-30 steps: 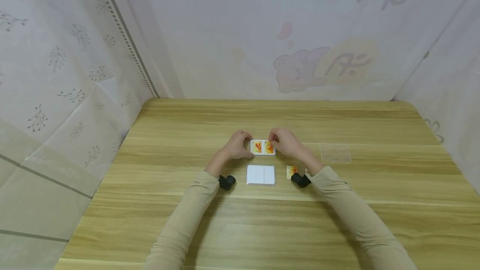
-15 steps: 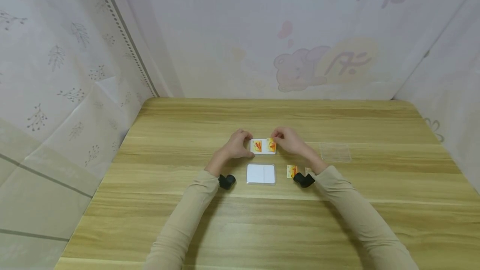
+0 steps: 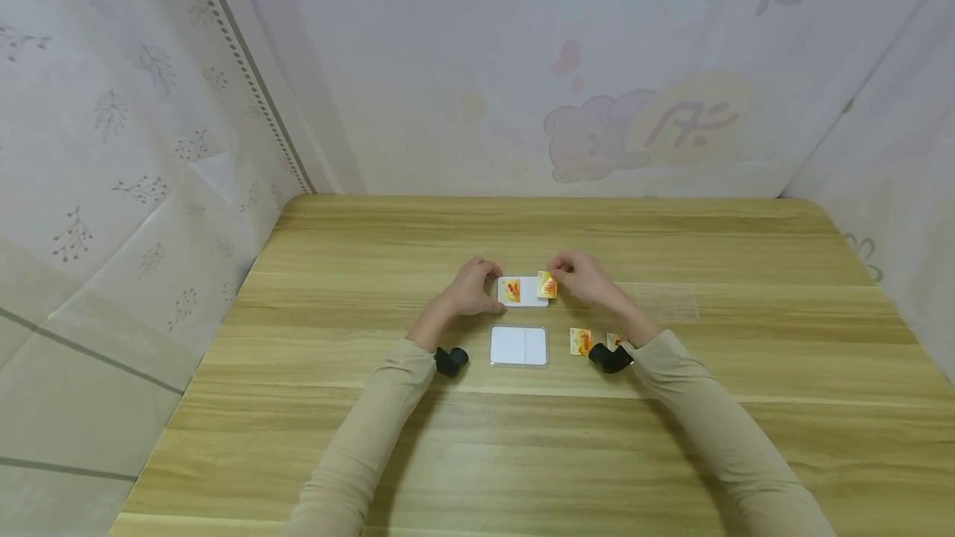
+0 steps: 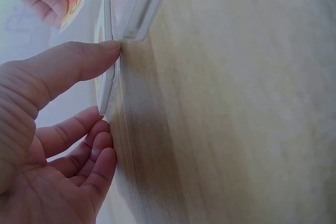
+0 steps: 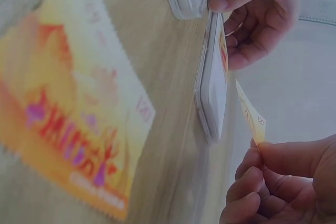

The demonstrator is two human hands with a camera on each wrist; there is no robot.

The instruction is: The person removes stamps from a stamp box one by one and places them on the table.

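Observation:
My left hand [image 3: 470,288] grips the left end of a flat white stamp holder [image 3: 528,299], thumb on its near edge and fingers at the far edge. An orange and yellow postage stamp [image 3: 511,291] lies on the holder's left half. Between thumb and index finger, my right hand [image 3: 585,278] pinches a second stamp [image 5: 253,116] by its edge. That stamp is tilted above the holder's right end; the right wrist view shows it apart from the surface.
Nearer the person lies another white holder in a clear case [image 3: 518,346]. Two more stamps, one left [image 3: 580,341] and one right [image 3: 614,341], lie by the right wrist, the latter partly hidden. A clear plastic cover [image 3: 666,303] is at the right on the wooden table [image 3: 477,454].
My right hand has moved right and lifted the stamp from the holder's right half, baring white there. The left hand and the holder have stayed put.

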